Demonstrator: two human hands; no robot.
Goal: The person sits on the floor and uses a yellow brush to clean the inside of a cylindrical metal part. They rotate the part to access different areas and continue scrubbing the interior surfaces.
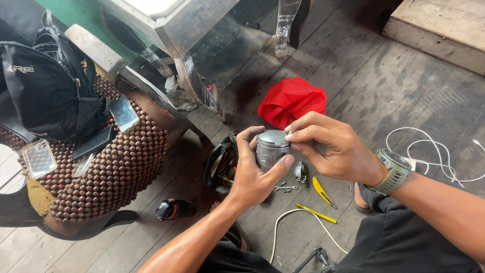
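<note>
Dark, worn wooden floorboards, seen from above. Held over the boards at centre: one short metal cylinder, grey and shiny, domed on top. Left hand wraps it from below and the side, thumb pressed on its lower right edge, grip clamped on the cylinder. Right hand meets it from the right, fingertips pinched on the upper rim, also closed on it; a grey-green wristwatch on that wrist.

On the floor just below the hands: a small metal fitting, a small spanner, two yellow-handled tools, a pale hose. A dark round part, possibly a housing, lies partly hidden behind the left hand. Beyond the hands: a crumpled red cloth. Far right: white cable, looped. Lower left: a black bottle lying down.

Left: seat with brown beaded cover carrying a black backpack, three phones.
</note>
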